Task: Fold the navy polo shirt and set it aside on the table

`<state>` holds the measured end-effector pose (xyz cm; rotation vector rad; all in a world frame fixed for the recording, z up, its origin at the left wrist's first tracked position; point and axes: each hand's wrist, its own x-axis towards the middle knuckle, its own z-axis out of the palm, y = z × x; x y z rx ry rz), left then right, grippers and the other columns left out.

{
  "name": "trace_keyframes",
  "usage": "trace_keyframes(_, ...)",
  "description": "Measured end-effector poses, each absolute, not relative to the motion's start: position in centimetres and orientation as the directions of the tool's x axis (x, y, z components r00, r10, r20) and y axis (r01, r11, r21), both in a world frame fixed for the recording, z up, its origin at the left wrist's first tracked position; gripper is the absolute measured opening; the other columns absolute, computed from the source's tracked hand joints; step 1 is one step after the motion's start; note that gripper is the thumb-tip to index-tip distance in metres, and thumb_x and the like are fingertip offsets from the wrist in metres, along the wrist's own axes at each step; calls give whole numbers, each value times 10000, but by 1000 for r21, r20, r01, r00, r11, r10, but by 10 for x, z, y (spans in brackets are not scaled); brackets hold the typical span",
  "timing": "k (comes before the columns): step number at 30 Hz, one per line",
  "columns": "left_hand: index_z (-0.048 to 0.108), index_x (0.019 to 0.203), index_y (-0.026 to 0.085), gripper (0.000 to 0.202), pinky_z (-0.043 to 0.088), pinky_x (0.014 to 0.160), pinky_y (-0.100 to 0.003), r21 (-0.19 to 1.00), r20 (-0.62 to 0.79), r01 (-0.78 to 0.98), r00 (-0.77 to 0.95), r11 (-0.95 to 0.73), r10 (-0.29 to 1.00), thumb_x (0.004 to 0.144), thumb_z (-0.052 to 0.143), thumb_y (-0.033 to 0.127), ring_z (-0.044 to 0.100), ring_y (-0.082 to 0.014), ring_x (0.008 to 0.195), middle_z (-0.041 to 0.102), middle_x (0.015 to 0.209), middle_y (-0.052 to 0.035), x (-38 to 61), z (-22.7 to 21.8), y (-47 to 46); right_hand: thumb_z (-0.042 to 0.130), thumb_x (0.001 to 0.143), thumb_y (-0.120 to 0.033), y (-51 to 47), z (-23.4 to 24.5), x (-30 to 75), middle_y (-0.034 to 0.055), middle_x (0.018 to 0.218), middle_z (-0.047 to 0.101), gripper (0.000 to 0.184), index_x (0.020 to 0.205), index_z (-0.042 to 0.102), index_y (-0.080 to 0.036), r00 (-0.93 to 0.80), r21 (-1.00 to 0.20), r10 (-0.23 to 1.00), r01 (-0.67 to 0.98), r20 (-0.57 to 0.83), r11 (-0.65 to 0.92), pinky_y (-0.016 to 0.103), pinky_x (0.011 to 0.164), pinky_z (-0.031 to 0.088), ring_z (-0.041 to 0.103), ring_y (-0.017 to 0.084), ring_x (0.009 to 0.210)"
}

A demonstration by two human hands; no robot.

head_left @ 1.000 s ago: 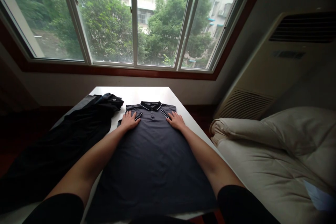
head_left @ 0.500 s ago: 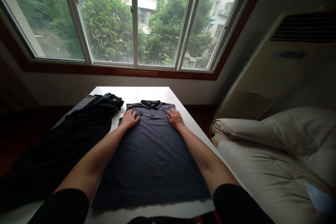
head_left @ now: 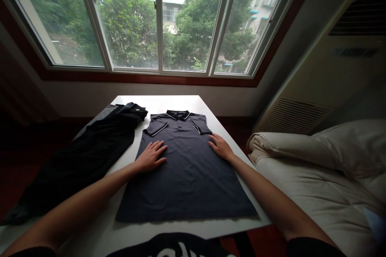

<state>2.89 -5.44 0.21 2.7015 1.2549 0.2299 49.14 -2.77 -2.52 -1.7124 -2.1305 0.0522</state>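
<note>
A dark grey polo shirt (head_left: 187, 176) lies spread flat, its black collar toward the window and its hem toward me. Both short sleeves, edged in black and white, are folded in over the front. My left hand (head_left: 151, 156) rests on the shirt's left side below the sleeve, fingers spread. At the right edge, just below the other sleeve, my right hand (head_left: 221, 146) touches the cloth with its fingers stretched out. Neither hand grips the fabric.
The shirt is on a white table (head_left: 193, 102). Dark clothes (head_left: 90, 156) lie in a heap along the table's left side. A beige sofa (head_left: 301, 168) stands at the right, with an air conditioner (head_left: 340, 64) behind it. A window (head_left: 187, 20) is beyond the table.
Both hands have slid back from the sleeves toward me, down the shirt's sides. The sleeves stay folded inward, now uncovered. The view has shifted slightly.
</note>
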Motion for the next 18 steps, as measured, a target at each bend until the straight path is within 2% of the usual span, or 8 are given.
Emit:
trace_keyframes(5, 316, 1640, 300, 701, 148, 1277, -576, 232, 45, 562, 809, -794, 586, 1017, 507, 557, 201, -329, 1584, 226, 1722, -97, 72, 23, -115, 543, 981, -449, -18, -25, 494, 118, 1528, 531, 489, 1408, 627, -227, -124, -330, 943, 916, 309, 229, 437, 1205, 376, 497, 286, 1413)
trace_keyframes(8, 319, 1636, 289, 716, 170, 1271, -585, 261, 62, 417, 893, -871, 446, 1003, 535, 545, 220, -340, 1576, 249, 1713, -111, 109, 34, -142, 571, 958, -436, 0, -18, 499, 111, 1435, 612, 438, 1324, 680, -221, -113, -408, 943, 880, 312, 241, 397, 1158, 424, 571, 265, 1331)
trace_keyframes(11, 351, 1619, 274, 678, 193, 1268, -570, 283, 100, 267, 947, -921, 306, 1018, 497, 552, 244, -331, 1569, 276, 1704, -113, 151, 41, -160, 560, 958, -402, 23, -8, 506, 99, 1287, 702, 362, 1217, 728, -213, -75, -496, 967, 847, 243, 190, 348, 1058, 493, 657, 241, 1188)
trace_keyframes(14, 359, 1613, 265, 659, 189, 1274, -550, 286, 137, 142, 973, -948, 187, 1033, 459, 563, 257, -314, 1564, 288, 1700, -109, 187, 42, -164, 561, 961, -388, 45, 2, 507, 100, 1249, 721, 347, 1202, 736, -210, -24, -483, 987, 870, 158, 98, 346, 1022, 502, 673, 246, 1140)
trace_keyframes(16, 364, 1609, 267, 661, 181, 1276, -549, 275, 163, 147, 967, -950, 197, 1031, 455, 576, 266, -312, 1560, 299, 1695, -109, 202, 39, -152, 581, 959, -388, 58, 5, 502, 111, 1332, 682, 379, 1268, 709, -211, -17, -428, 987, 900, 157, 84, 358, 1088, 456, 627, 256, 1235)
trace_keyframes(18, 381, 1598, 276, 650, 174, 1276, -558, 259, 185, 252, 935, -933, 304, 1025, 470, 570, 270, -314, 1555, 316, 1687, -106, 205, 33, -129, 592, 964, -410, 68, 4, 493, 127, 1470, 584, 452, 1367, 654, -214, -11, -366, 983, 928, 181, 78, 377, 1160, 388, 531, 267, 1366)
